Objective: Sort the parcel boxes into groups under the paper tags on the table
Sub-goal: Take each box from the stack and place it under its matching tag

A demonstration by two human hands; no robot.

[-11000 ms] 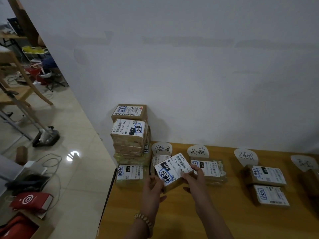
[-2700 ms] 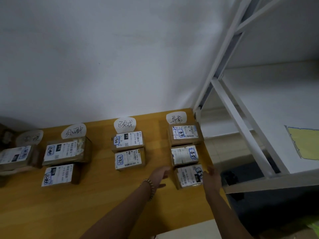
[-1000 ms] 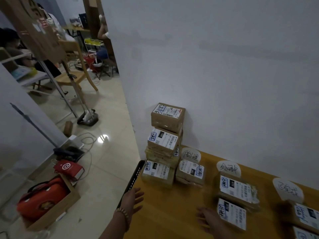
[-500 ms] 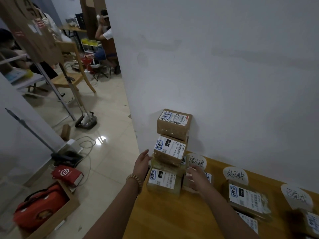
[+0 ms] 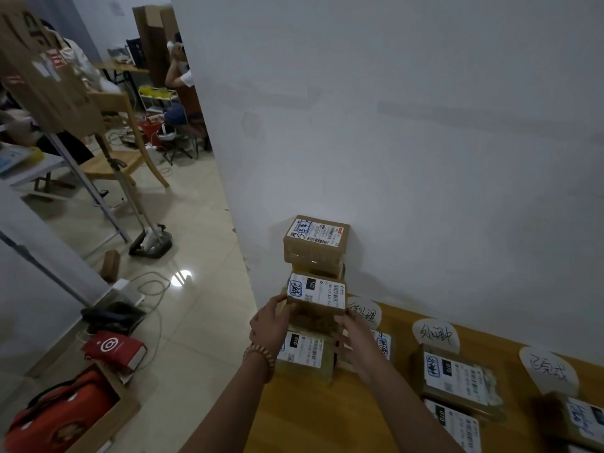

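I have both hands on one parcel box (image 5: 316, 297) in the stack at the counter's (image 5: 313, 420) left end by the wall, left hand (image 5: 269, 325) and right hand (image 5: 356, 338) fingers clamped against its opposite sides, another box (image 5: 315, 243) stacked behind and above it.

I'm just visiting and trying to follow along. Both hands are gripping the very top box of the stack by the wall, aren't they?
Not quite. In the head view, the left hand and right hand grip the labelled box lower in the stack; the top box sits untouched behind it, against the wall.
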